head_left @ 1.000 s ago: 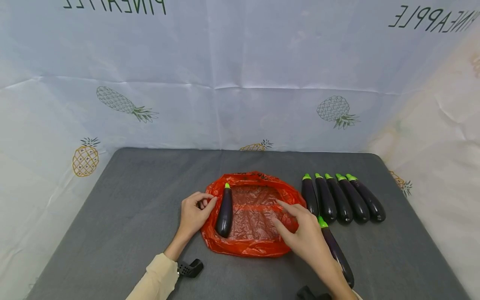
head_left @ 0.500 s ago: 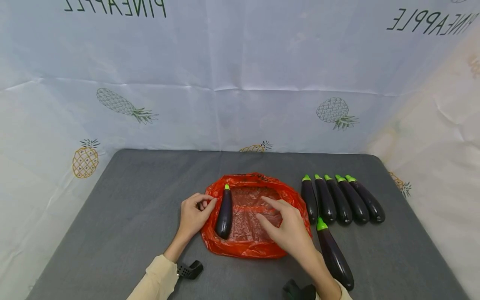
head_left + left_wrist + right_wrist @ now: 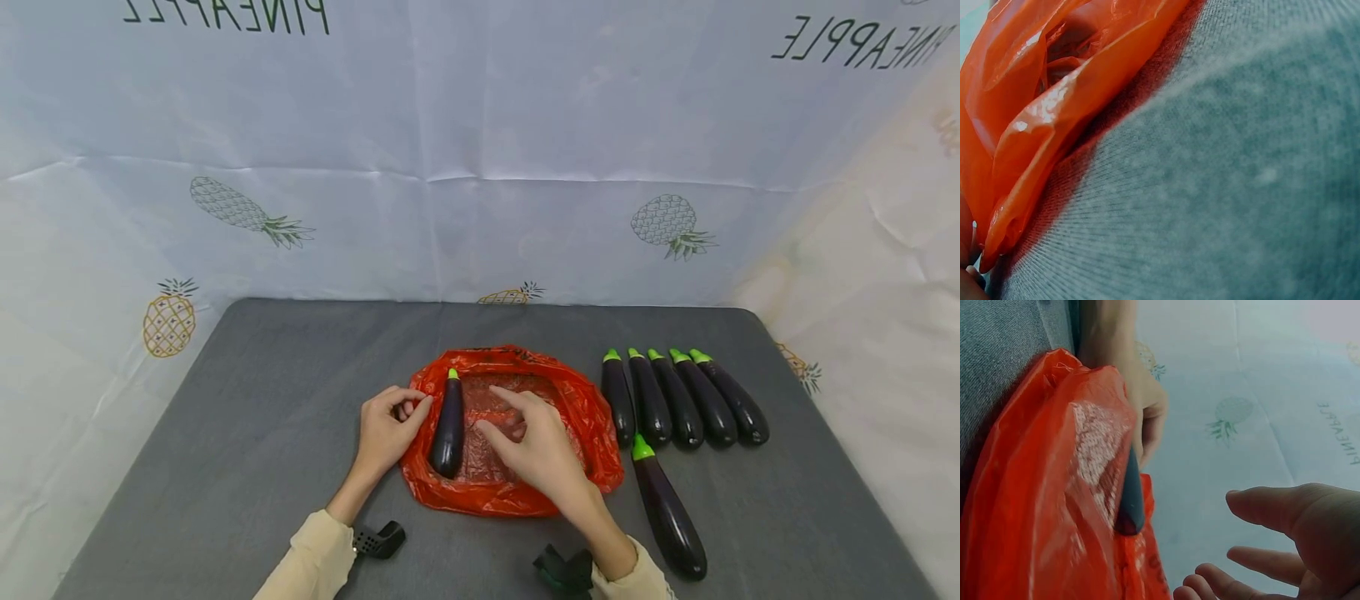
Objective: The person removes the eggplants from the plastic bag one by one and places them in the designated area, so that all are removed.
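Observation:
A red plastic bag lies spread on the grey table with its mouth facing up. Inside, along its left side, is one dark purple eggplant with a green stem end. My left hand pinches the bag's left rim between thumb and fingers; in the left wrist view the bag's edge runs down to the fingertips. My right hand hovers over the middle of the bag, thumb and fingers spread apart and holding nothing. The right wrist view shows those fingers beside the bag.
Several eggplants stand in a row right of the bag, stems pointing away. Another eggplant lies slanted in front of them, near my right forearm. A white pineapple-print cloth hangs behind the table.
My right hand has moved left, from the bag's right side to over its middle, fingers staying spread. My left hand has kept its place at the rim.

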Demonstrator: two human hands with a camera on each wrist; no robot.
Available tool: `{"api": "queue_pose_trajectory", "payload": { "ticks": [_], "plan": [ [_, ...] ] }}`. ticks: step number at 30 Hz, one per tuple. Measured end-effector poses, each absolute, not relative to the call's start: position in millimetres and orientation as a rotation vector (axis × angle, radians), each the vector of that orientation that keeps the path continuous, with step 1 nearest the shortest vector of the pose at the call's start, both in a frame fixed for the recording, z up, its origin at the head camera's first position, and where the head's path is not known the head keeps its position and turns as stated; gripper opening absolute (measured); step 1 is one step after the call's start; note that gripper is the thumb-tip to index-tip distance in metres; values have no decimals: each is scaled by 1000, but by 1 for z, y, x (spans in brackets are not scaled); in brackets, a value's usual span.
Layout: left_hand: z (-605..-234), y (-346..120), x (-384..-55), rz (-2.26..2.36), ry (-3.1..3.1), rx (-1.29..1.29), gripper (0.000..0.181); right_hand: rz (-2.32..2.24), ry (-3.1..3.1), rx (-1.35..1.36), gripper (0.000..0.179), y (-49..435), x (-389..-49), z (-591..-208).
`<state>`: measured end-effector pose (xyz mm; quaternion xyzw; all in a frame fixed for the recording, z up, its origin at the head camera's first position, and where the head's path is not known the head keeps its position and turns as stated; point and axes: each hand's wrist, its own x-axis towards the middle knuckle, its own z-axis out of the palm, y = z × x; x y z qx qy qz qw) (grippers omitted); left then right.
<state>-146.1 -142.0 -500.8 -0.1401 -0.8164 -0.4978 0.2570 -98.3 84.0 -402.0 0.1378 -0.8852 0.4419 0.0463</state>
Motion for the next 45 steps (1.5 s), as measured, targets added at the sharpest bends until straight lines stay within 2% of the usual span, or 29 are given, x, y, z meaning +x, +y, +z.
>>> {"api": "queue_pose_trajectory", "payload": {
  "ticks": [12,34,45],
  "plan": [
    [-501,-143,-146,-1365,-2238,-362,7,1415,-2689,465,47,60,-105,-411],
    [-499,-142,-146,-1377,-2227,-376,5,1356,-2856,396,68,34,-106,-436],
    [-500,-143,-145,-1349,-2243,-373,6,1466,-2787,464,70,31,-106,-444]
  ]
}}
